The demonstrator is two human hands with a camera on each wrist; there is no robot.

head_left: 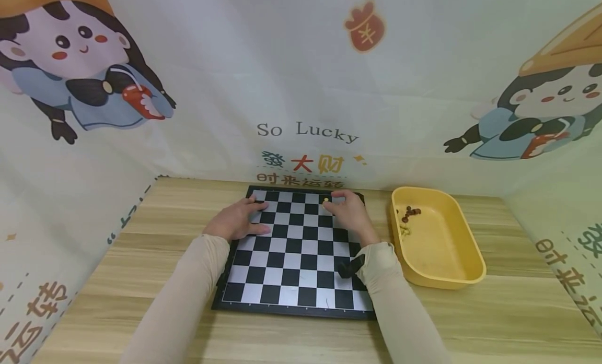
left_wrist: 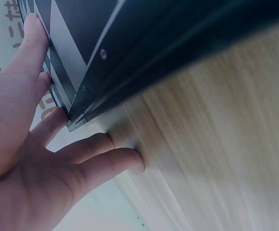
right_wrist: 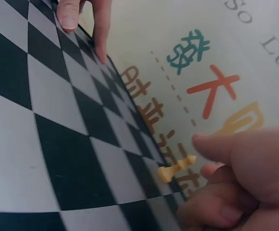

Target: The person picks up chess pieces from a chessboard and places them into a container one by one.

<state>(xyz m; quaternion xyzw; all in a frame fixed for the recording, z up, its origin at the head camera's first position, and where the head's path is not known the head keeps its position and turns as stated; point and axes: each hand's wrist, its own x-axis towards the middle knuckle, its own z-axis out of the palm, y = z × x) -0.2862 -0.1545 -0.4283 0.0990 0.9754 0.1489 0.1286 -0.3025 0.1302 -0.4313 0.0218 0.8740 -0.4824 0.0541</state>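
Note:
A black-and-white chessboard [head_left: 293,246] lies on the wooden table. Near its far right corner stands one small pale yellow chess piece [right_wrist: 174,169], shaped like a pawn. My right hand [head_left: 352,215] is right at this piece, thumb and fingers bent around the space by its top; a narrow gap shows between them and the piece in the right wrist view. At the board's far left, my left hand [head_left: 237,218] rests with spread fingers. Its thumb lies over the squares, while other fingers [left_wrist: 113,163] reach past the board's edge onto the table.
To the board's right stands a yellow plastic tub [head_left: 439,238]. Inside it, along the left side, lie several dark brown pieces [head_left: 411,213] and a few pale yellow pieces [head_left: 405,230]. A printed cloth [head_left: 301,82] hangs behind the table and along both sides.

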